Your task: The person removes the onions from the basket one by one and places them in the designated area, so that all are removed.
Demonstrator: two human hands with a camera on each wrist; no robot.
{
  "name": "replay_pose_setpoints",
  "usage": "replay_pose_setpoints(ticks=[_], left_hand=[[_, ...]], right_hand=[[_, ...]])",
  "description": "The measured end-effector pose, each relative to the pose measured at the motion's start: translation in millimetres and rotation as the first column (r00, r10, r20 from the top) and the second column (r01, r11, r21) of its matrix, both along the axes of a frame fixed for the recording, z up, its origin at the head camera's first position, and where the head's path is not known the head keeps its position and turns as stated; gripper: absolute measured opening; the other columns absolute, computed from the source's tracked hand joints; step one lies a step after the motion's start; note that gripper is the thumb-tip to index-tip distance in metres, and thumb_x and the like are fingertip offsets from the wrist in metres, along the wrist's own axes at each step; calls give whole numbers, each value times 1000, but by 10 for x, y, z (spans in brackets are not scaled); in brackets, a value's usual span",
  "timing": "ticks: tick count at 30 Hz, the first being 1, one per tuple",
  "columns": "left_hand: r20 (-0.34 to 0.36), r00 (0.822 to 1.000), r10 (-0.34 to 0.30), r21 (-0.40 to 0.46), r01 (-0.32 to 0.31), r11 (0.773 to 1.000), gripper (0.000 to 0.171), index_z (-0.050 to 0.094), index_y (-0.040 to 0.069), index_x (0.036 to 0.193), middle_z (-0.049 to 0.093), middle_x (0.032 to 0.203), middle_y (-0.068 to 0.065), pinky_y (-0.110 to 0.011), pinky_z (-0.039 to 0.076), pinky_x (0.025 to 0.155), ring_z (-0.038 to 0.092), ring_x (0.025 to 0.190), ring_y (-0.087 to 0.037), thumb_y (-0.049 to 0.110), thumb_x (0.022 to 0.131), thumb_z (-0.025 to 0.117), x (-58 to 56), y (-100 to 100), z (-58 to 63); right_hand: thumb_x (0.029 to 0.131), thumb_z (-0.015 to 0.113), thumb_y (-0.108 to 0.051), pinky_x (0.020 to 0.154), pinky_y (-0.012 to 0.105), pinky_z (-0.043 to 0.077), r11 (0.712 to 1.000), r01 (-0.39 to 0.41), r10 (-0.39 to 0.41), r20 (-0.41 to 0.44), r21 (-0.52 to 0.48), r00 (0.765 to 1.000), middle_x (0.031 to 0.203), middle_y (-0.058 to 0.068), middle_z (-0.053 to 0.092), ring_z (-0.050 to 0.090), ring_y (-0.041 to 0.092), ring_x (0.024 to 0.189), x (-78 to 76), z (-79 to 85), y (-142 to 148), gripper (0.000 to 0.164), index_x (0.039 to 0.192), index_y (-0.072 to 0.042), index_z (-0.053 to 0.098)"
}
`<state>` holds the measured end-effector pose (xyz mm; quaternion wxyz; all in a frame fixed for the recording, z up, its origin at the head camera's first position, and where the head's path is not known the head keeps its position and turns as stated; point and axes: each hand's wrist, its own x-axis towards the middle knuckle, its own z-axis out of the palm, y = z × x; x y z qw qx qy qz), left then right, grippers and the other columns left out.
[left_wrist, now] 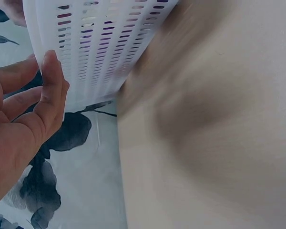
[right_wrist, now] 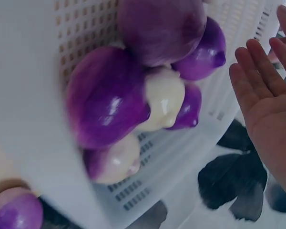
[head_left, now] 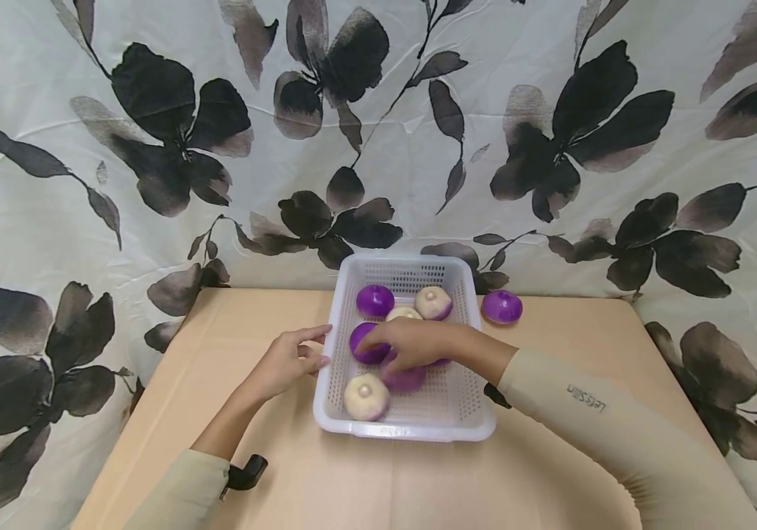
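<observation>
A white perforated plastic basket holds several glossy purple-and-white turnips. My right hand is over the basket's middle, its fingers extended above a purple turnip. Under the thumb lies a blurred, paler purple turnip; I see no firm grip on it. A white-faced turnip sits at the near left corner. My left hand touches the outside of the basket's left wall with loosely bent fingers. In the right wrist view, the right hand shows its palm beside the turnips, fingers fairly straight.
One purple turnip lies on the table outside the basket, near its far right corner. The tan tabletop ends at the back against a floral cloth. A black wrist camera sits on the left wrist.
</observation>
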<state>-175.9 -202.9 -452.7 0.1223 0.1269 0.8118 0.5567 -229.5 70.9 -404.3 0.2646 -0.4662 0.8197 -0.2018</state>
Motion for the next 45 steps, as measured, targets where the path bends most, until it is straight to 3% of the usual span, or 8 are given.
replay_pose_setpoints(ticks=[5,15,22,32,45], left_hand=[[-3,1000,2,-13,-2,1000,59,47,-7,150,59,132,-29,-44,66,76,75,89,-24,-5,94,67,-5,8,2],[8,1000,15,-23,-15,1000,59,48,-7,149,58,134,-30,-51,65,79,75,89,-24,-5,94,66,34,-9,-11],[-3,1000,13,-26,-13,1000,58,48,-7,149,57,134,-31,-50,65,78,75,92,-26,-6,94,66,11,-7,7],[-1,1000,9,-23,-9,1000,58,47,-8,149,57,134,-31,-49,65,77,75,90,-25,-6,94,66,9,5,15],[6,1000,11,-20,-11,1000,57,48,-8,149,57,134,-31,-47,66,76,75,88,-23,-8,94,64,-6,17,31]], right_hand=[[85,83,-13,111,33,50,994,-65,67,-25,87,997,136,7,68,62,24,127,56,-47,-148,56,138,-9,64],[83,86,-17,112,28,47,978,-74,94,-95,196,991,135,3,68,62,19,127,135,-178,-315,60,139,-16,64],[82,86,-16,114,28,46,975,-47,67,-83,216,994,134,-2,68,61,16,128,137,-254,-351,58,137,-19,65],[80,88,-20,116,29,44,967,-53,78,-91,250,993,139,-5,65,57,13,132,153,-351,-378,68,143,-23,61],[79,89,-19,107,28,50,964,-43,54,-33,261,998,126,-3,68,62,11,118,143,-355,-403,69,139,-25,57]])
